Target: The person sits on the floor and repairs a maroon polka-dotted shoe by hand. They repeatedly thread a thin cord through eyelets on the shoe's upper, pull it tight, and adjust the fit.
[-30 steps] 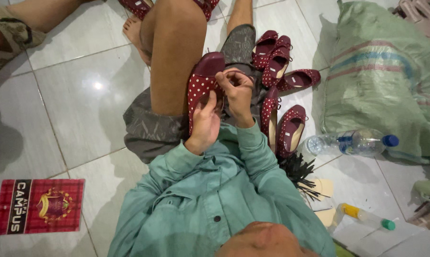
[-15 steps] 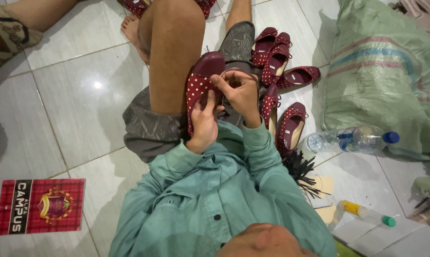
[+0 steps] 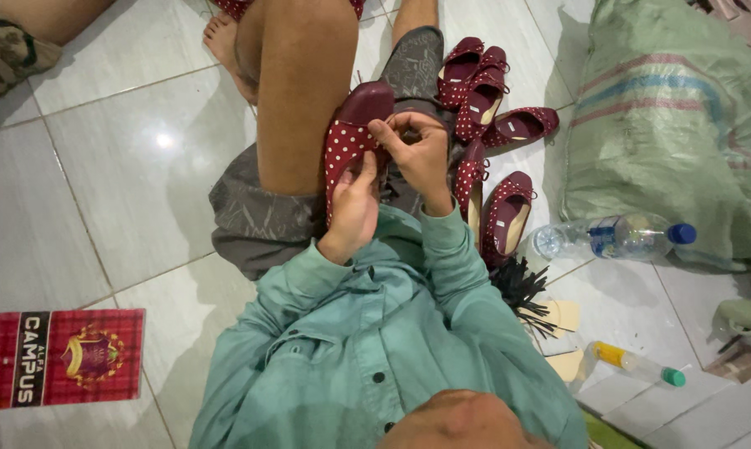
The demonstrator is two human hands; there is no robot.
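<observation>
- My left hand (image 3: 354, 208) grips the dotted maroon shoe (image 3: 350, 137) against my knee, steadying it.
- My right hand (image 3: 417, 150) pinches its top edge.
- Finished-looking pairs (image 3: 492, 108) piled right.

red rectangular packet (image 3: 64, 357) on floor, lower left

Left hand (image 3: 354, 208) lies palm-down over the lap, thumb extended toward 12 o'clock, fingers curled in a grasp. Right hand (image 3: 421, 154) sits just beside it at 2 o'clock, wrist bent, fingers (image 3: 392, 133) pinched together. Both forearms, sleeved, converge from the chest.
</observation>
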